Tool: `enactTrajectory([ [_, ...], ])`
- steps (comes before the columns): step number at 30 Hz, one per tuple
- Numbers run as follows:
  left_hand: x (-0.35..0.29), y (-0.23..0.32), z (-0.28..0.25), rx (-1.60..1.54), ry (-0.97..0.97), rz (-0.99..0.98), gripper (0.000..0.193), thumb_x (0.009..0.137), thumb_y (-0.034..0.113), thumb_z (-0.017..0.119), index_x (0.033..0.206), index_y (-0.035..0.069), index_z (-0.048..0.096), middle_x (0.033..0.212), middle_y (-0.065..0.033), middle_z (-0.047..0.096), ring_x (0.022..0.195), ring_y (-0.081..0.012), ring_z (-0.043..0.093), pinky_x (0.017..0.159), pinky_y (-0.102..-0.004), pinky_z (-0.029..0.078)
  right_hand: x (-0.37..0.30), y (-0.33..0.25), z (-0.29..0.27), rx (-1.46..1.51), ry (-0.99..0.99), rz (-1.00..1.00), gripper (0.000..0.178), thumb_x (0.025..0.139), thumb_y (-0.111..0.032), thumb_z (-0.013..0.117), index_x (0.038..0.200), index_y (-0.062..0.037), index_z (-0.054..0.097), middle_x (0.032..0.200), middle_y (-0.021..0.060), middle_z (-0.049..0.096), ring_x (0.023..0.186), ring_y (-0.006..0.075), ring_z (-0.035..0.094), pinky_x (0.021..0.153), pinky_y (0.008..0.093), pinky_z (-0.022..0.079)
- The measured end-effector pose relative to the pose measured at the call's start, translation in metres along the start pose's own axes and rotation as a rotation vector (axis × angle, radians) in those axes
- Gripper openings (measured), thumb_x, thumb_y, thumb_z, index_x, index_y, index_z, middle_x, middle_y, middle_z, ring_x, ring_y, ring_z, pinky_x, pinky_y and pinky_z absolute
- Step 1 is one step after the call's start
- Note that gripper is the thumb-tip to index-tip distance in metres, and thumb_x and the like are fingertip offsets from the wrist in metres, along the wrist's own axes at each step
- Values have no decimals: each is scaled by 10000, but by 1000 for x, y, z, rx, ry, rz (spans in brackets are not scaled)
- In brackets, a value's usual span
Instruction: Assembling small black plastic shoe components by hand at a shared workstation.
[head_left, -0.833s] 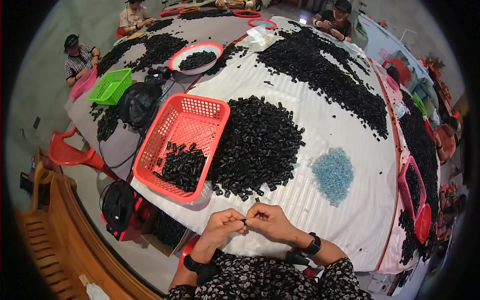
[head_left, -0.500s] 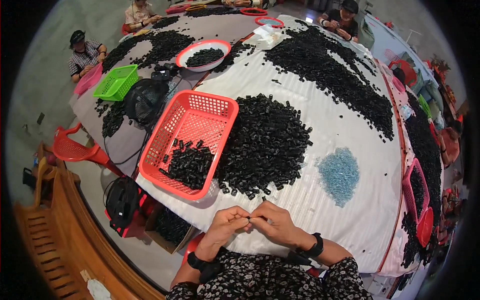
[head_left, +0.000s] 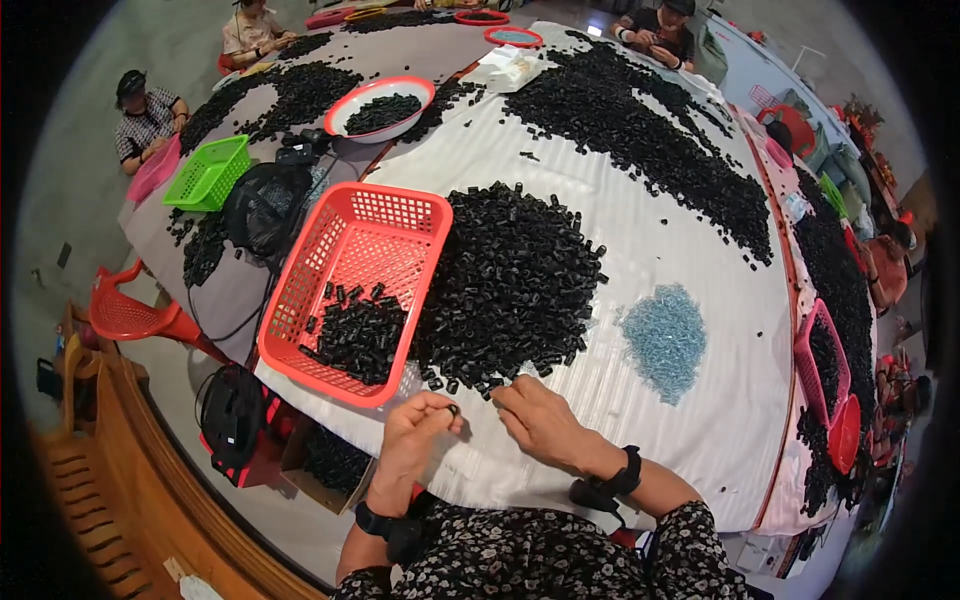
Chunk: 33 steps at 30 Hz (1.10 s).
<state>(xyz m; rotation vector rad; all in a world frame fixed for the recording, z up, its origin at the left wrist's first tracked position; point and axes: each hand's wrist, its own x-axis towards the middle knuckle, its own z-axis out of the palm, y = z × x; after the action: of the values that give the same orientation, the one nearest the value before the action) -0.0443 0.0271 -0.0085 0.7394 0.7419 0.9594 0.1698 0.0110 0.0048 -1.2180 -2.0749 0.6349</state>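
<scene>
My left hand is closed, with a small black tubular plastic piece pinched between thumb and fingertips. It is close to the near corner of the red basket, which holds a heap of similar black pieces in its lower part. My right hand reaches to the near edge of a large pile of black pieces. Its fingertips are drawn together at one piece on that edge; the grip is partly hidden. A small heap of pale blue, clear bits lies to the right of the pile.
Beyond are a long spread of black pieces, a white red-rimmed basin, a green basket and a fan-like black object. A pink basket is at the right. Several people sit around the tables. A wooden bench stands left.
My hands, together before, have come apart. The left moved left with the black piece; the right moved forward to the pile's near edge. The whole view shifted slightly.
</scene>
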Motion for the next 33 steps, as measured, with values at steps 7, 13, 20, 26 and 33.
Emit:
enactTrajectory([
  [7, 7, 5, -8, 163, 153, 117, 106, 836, 19, 581, 930, -29, 586, 793, -65, 630, 697, -114, 586, 684, -236, 480, 19, 30, 6, -216, -105, -58, 275, 757, -3, 544, 1030, -40, 529, 805, 133, 446, 760, 306, 492, 645, 392, 423],
  [13, 13, 20, -15, 252, 213, 143, 77, 829, 14, 579, 897, -20, 592, 774, -57, 626, 682, -98, 576, 665, -216, 466, 26, 24, -24, -233, 18, 102, 217, 804, -23, 532, 1019, -43, 546, 812, 126, 464, 767, 302, 502, 648, 384, 431],
  [20, -1, 11, -13, 147, 159, 81, 101, 813, 29, 583, 886, -42, 576, 784, -94, 613, 681, -144, 559, 680, -264, 454, 18, 18, -18, -109, 33, 28, 59, 810, -34, 551, 856, -22, 517, 776, 127, 463, 729, 308, 511, 607, 396, 437],
  [26, -12, 8, -1, 177, 132, 34, 118, 805, 41, 585, 885, -46, 583, 779, -85, 619, 684, -134, 574, 669, -258, 463, 17, 19, 7, -153, 12, -22, 151, 776, -12, 561, 927, -18, 550, 774, 127, 474, 703, 297, 523, 598, 381, 446],
  [33, -15, 1, -2, 165, 148, 3, 96, 818, 11, 571, 895, -43, 591, 778, -76, 627, 680, -118, 588, 660, -247, 473, 18, 15, 11, -72, -82, 8, 167, 760, 20, 508, 925, -2, 502, 811, 152, 479, 759, 317, 522, 657, 403, 447],
])
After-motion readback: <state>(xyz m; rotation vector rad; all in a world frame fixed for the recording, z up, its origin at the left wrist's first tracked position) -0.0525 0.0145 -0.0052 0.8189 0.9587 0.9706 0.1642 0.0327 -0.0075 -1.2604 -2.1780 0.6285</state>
